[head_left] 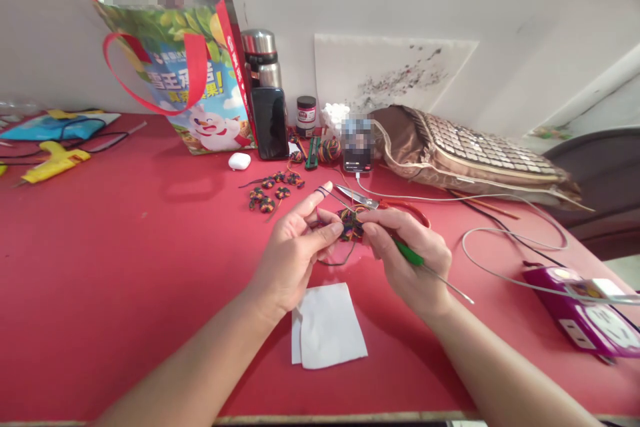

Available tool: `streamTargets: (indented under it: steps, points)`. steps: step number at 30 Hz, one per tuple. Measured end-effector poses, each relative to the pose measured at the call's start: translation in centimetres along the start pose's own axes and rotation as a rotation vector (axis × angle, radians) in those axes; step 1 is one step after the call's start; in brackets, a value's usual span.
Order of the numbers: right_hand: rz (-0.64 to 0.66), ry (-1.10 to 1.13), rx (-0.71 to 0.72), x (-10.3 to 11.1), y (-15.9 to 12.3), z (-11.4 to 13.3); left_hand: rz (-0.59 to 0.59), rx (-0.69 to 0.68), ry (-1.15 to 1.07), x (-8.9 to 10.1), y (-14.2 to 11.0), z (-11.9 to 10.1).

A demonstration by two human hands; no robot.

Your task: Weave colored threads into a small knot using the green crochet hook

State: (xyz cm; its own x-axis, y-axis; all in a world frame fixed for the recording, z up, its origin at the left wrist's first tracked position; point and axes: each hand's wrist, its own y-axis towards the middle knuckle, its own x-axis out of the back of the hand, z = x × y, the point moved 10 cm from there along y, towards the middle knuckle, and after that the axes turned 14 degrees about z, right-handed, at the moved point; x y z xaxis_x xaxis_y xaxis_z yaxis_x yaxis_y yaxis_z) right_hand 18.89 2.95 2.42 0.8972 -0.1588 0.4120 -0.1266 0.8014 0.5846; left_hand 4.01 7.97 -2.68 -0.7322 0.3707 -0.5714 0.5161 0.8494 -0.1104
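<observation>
A small multicoloured crochet piece is pinched between the thumb and fingers of my left hand. Dark yarn loops round that hand's raised index finger, and a strand hangs below the piece. My right hand grips a crochet hook with a green handle, its tip end at the crochet piece. Just behind the hands lie scissors with orange handles. Several small crocheted pieces in the same colours rest on the table to the left of them.
On the red table lies folded white paper before me. Behind stand a bag, a dark phone, a lit phone and a yarn ball. A brown cushion, a cable and a purple power strip are rightward; a yellow glue gun is left.
</observation>
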Motion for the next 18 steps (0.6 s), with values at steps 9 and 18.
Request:
streamTargets:
  steps: [9,18]
  points:
    - [-0.031,0.027,-0.026,-0.3,-0.3,-0.5,0.013,-0.01,-0.023,0.1,0.0,0.0]
    - [-0.057,0.235,-0.126,-0.1,-0.4,-1.8,0.007,-0.023,0.051,0.2,-0.1,-0.2]
